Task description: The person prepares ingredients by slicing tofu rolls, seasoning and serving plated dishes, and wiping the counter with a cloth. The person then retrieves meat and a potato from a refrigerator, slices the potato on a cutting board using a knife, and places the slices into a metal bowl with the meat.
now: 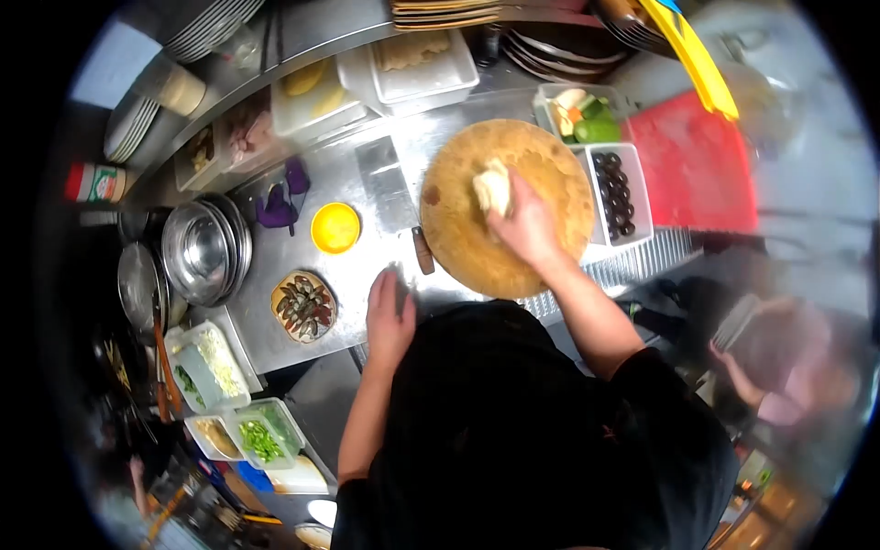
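Our right hand point(527, 223) is grasping a pale, crumpled lump point(492, 188) between thumb and fingers, and that lump is sitting near the middle of a round wooden board point(449, 247). Our right forearm point(587, 307) is slanting inward over the board's near edge. Our left hand point(391, 316) is hanging slack, fingers pointing forward, by the metal worktop's point(380, 247) front edge, near a wooden handle point(423, 250). Black olives point(616, 197) are filling a white tub point(644, 209) just right of the board.
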Demonstrator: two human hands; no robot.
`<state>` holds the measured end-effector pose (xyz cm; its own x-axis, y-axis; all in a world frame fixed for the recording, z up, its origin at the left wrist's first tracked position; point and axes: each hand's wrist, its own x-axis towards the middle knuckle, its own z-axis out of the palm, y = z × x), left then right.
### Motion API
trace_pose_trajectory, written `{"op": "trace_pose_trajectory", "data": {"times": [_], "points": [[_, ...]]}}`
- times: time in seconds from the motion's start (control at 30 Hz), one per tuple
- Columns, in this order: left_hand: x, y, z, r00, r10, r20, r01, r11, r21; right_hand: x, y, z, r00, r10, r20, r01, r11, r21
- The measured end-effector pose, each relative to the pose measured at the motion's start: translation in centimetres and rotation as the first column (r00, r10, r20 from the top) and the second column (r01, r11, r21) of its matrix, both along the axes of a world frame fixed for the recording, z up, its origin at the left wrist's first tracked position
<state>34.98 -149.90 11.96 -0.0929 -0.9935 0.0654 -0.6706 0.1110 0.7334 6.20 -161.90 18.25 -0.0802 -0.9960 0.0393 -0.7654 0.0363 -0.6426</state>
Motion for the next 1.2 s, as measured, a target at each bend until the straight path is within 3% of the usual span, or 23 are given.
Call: {"op": "trace_pose_trajectory", "data": {"times": [0.07, 0.13, 0.2, 0.27, 0.3, 0.4, 0.5, 0.6, 0.7, 0.8, 0.9, 1.0, 1.03, 1.13, 1.2], "points": [[-1.9, -2.3, 0.5, 0.987, -0.158, 0.01, 0.159, 0.987, -0.035, 1.1, 3.5, -1.7, 0.994, -0.113, -0.006, 0.113, 0.986, 0.125], [-4.3, -4.9, 2.1, 0.943, -0.312, -0.116, 0.322, 0.943, 0.08, 1.6, 5.4, -4.0, 0.985, -0.165, 0.042, 0.16, 0.982, 0.098], [-6.8, -6.3, 1.3, 0.906, -0.422, -0.045, 0.417, 0.905, -0.087, 1.4, 6.1, -6.4, 0.97, -0.202, 0.137, 0.191, 0.977, 0.095], [-8.9, -7.0, 0.4, 0.884, -0.464, -0.054, 0.461, 0.886, -0.054, 0.7, 6.7, -8.0, 0.93, -0.234, 0.283, 0.209, 0.971, 0.116], [-9.5, -7.1, 0.0, 0.875, -0.481, -0.055, 0.479, 0.877, -0.036, 0.5, 6.8, -5.7, 0.894, -0.214, 0.394, 0.141, 0.968, 0.205], [-10.6, -7.4, -1.0, 0.87, -0.328, -0.369, 0.442, 0.851, 0.285, -0.2, 7.2, -7.3, 0.91, -0.191, 0.367, 0.133, 0.975, 0.179], [-10.6, -7.4, -3.6, 0.91, -0.357, -0.209, 0.393, 0.905, 0.165, -0.1, 7.3, -8.0, 0.84, -0.23, 0.491, 0.152, 0.969, 0.193], [-10.8, -7.1, -1.8, 0.905, -0.331, -0.266, 0.392, 0.892, 0.226, 0.1, 7.2, -8.7, 0.838, -0.19, 0.512, 0.127, 0.979, 0.157], [-11.1, -7.4, -0.4, 0.922, -0.331, -0.202, 0.375, 0.894, 0.243, -0.1, 7.5, -7.7, 0.83, -0.16, 0.534, 0.077, 0.982, 0.175], [-11.7, -7.1, 0.7, 0.941, -0.279, -0.191, 0.328, 0.889, 0.318, -0.2, 7.4, -8.4, 0.709, -0.133, 0.692, 0.021, 0.986, 0.168], [-12.1, -6.5, 1.7, 0.947, -0.31, -0.088, 0.321, 0.932, 0.168, 0.2, 8.1, -6.9, 0.587, -0.183, 0.789, -0.006, 0.973, 0.23], [-13.2, -5.9, 2.7, 0.951, -0.266, 0.155, 0.272, 0.962, -0.017, 1.0, 8.2, -6.4, 0.42, -0.181, 0.889, -0.109, 0.963, 0.247], [-13.4, -5.7, 2.3, 0.958, -0.224, 0.181, 0.238, 0.969, -0.06, 1.2, 8.2, -6.2, 0.51, -0.134, 0.849, -0.087, 0.975, 0.206], [-13.7, -6.4, 0.7, 0.953, -0.189, 0.237, 0.208, 0.976, -0.059, -0.2, 8.4, -3.7, 0.659, -0.08, 0.748, -0.259, 0.909, 0.325], [-13.5, -6.8, -0.2, 0.955, -0.149, 0.255, 0.171, 0.983, -0.069, -1.3, 10.0, -2.9, 0.74, -0.056, 0.67, -0.187, 0.94, 0.286]]}}
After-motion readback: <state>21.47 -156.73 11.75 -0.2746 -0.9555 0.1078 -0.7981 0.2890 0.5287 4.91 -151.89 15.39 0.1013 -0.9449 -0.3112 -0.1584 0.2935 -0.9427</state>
